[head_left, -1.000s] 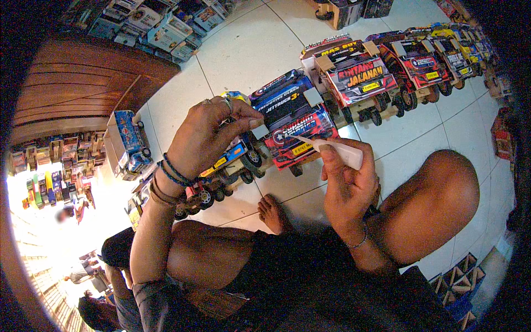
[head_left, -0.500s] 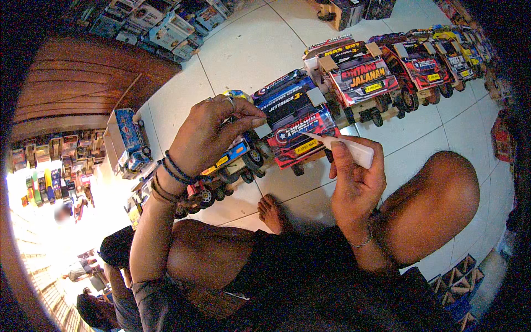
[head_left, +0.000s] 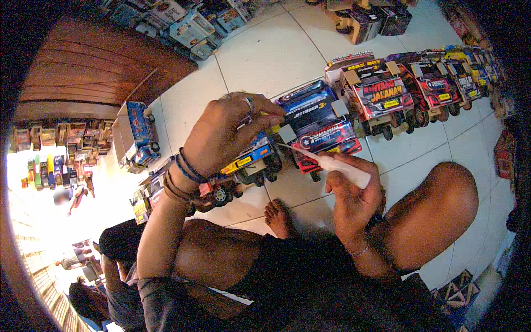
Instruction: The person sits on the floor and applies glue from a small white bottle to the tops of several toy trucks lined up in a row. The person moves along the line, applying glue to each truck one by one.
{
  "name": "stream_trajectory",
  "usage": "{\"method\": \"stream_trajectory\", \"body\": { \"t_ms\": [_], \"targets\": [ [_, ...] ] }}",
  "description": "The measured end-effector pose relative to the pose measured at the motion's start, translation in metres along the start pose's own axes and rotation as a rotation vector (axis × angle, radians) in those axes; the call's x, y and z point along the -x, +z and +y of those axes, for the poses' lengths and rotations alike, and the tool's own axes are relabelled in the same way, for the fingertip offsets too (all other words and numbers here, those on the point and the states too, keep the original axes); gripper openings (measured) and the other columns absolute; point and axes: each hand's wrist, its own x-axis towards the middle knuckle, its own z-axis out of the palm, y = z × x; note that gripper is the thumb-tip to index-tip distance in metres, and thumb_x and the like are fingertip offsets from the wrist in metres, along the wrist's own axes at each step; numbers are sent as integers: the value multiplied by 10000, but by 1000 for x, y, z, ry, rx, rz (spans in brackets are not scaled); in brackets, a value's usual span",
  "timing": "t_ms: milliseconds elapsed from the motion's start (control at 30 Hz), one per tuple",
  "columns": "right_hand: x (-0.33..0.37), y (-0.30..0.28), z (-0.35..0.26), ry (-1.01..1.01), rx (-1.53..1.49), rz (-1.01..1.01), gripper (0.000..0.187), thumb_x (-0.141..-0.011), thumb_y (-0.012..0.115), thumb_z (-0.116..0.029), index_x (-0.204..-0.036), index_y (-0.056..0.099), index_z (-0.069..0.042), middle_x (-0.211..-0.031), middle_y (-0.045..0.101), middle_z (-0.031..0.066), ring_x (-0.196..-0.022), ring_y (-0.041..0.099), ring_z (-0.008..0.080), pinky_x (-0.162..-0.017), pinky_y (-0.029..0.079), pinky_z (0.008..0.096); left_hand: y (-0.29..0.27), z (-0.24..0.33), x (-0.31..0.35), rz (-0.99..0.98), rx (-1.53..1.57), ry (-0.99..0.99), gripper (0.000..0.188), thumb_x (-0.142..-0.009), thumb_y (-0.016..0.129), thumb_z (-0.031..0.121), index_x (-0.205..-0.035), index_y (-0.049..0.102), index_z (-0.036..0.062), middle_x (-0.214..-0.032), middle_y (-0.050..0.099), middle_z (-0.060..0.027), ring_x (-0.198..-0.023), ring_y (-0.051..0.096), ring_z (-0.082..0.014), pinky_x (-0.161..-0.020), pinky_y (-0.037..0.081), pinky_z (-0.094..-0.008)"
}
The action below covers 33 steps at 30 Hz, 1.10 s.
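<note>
My left hand (head_left: 235,133) is closed, thumb and forefinger pinched beside the left edge of a toy truck (head_left: 318,119) with a dark blue, black and red front. Whatever is between those fingertips is too small to make out. A small pale wooden tab (head_left: 287,133) sits just below them at the truck's edge; a matching tab (head_left: 339,108) stands on its right side. My right hand (head_left: 357,205) grips a white glue bottle (head_left: 348,170) with a long thin nozzle. The nozzle crosses the truck's lower front, and its tip lies near the left tab.
More toy trucks stand in a row to the right, among them a red and black one (head_left: 381,97). A blue and orange truck (head_left: 249,157) is partly behind my left hand. Another blue toy truck (head_left: 138,135) stands farther left. Boxed goods (head_left: 191,27) stack up beyond the wooden panel (head_left: 94,72).
The glue nozzle's tip has moved left across the truck's front, toward the left tab. My left hand stays at the truck's edge. The whole view has shifted a little.
</note>
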Motion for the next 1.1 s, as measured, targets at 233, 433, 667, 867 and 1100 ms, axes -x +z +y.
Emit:
{"method": "stream_trajectory", "body": {
  "t_ms": [233, 433, 667, 867, 1100],
  "targets": [
    [-1, 30, 0, 242, -36, 70, 264, -916, 717, -78, -1144, 610, 1, -1035, 704, 119, -885, 650, 144, -756, 526, 274, -22, -19, 21, 86, -32, -184, 241, -935, 668, 227, -1075, 728, 40, -1016, 728, -161, -929, 696, -297, -843, 528, -360],
    [-7, 45, 4, 200, 27, 125, 241, -941, 702, -128, -1130, 618, -3, -1007, 694, 95, -819, 617, 118, -688, 503, 257, -11, -35, 23, 71, 42, -256, 295, -942, 657, 293, -1084, 736, 47, -984, 728, -190, -899, 710, -322, -823, 539, -382],
    [0, 54, 0, 63, 167, 88, 219, -992, 627, -173, -1157, 592, -34, -908, 659, 44, -532, 471, 30, -425, 379, 194, -8, -47, 21, -3, 110, -283, 315, -964, 643, 300, -1124, 729, 42, -1025, 741, -144, -926, 711, -211, -857, 539, -333],
    [-3, 53, -8, 72, 237, 34, 270, -974, 664, -160, -1188, 584, -18, -993, 684, 99, -811, 608, 121, -678, 492, 260, -7, -51, 21, -29, 201, -354, 330, -965, 649, 310, -1143, 725, 42, -1008, 748, -107, -902, 690, -153, -857, 537, -308],
    [-11, 57, 0, 10, 225, 128, 196, -955, 689, -149, -1090, 608, -34, -798, 650, 11, -520, 472, 18, -420, 355, 186, -3, -57, 19, -37, 289, -410, 360, -951, 680, 317, -1164, 715, 29, -988, 743, -78, -907, 671, -117, -846, 541, -280]
  ]
}}
